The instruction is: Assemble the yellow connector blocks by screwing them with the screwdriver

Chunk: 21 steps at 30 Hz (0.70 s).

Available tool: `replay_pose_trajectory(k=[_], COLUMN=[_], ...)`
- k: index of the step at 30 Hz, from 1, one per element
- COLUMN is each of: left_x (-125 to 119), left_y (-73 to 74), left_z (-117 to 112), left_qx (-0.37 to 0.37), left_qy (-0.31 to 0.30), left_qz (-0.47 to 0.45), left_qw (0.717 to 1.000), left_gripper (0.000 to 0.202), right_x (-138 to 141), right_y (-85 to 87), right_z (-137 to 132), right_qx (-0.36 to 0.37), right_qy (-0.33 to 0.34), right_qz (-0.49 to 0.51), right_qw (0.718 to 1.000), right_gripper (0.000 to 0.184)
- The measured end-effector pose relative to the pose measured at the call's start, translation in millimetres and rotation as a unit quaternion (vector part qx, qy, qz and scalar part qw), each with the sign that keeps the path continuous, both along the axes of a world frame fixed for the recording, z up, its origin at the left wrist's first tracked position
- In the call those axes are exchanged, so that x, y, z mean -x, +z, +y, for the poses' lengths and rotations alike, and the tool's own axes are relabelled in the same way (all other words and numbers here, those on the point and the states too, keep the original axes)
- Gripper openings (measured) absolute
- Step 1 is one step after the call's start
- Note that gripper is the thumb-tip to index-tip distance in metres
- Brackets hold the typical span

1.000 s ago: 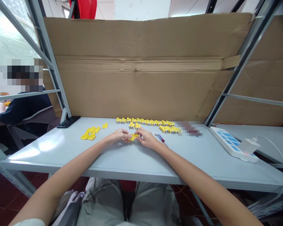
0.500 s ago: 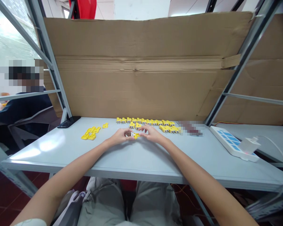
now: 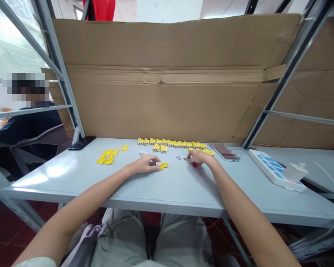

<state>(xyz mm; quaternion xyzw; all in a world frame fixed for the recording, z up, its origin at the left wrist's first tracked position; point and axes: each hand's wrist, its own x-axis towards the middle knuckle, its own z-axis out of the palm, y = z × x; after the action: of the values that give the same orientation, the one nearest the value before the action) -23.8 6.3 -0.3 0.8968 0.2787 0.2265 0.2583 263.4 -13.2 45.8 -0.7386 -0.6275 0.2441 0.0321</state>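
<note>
My left hand (image 3: 144, 164) rests on the table with thumb and fingers closed around a small yellow-and-white plastic piece (image 3: 163, 165), whose yellow end sticks out to the right. To the right, my right hand (image 3: 199, 157) is closed on a screwdriver (image 3: 200, 175), its red handle mostly covered by the fingers and its thin shaft pointing toward me. A few tiny metal parts, perhaps screws (image 3: 178, 158), lie just left of that hand. Behind my left hand is a small white piece (image 3: 143, 153).
Yellow pieces with white fronts (image 3: 170, 143) stand in a row along the cardboard wall (image 3: 161, 107). Flat yellow parts (image 3: 108, 160) are piled at left. A phone (image 3: 224, 152) and a power strip (image 3: 275, 168) lie at right. Another person (image 3: 30, 124) sits beyond the left frame.
My right hand has left the piece in my left hand, moved right and taken hold of the screwdriver. The small metal parts and the white piece now show.
</note>
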Motion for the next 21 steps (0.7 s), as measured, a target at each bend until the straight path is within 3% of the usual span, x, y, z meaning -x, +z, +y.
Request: replay_pose_trajectory(k=[6, 14, 21], left_x=[0, -1, -2], left_y=[-0.9, -1.6, -1.8], left_z=[0, 1, 0], left_qx=[-0.010, -0.021, -0.019], left_qy=[-0.005, -0.009, -0.009], left_qz=[-0.006, -0.005, -0.006], left_qw=[1.000, 1.000, 1.000], left_gripper=[0.040, 0.041, 0.042], right_x=[-5, 6, 20], right_y=[-3.7, -15.6, -21.8], right_z=[3, 13, 13], right_qx=[-0.065, -0.187, -0.197], right_qy=[-0.039, 0.000, 0.009], right_qz=[-0.008, -0.031, -0.031], right_qw=[0.997, 0.982, 0.980], right_gripper=[0.040, 0.019, 0.011])
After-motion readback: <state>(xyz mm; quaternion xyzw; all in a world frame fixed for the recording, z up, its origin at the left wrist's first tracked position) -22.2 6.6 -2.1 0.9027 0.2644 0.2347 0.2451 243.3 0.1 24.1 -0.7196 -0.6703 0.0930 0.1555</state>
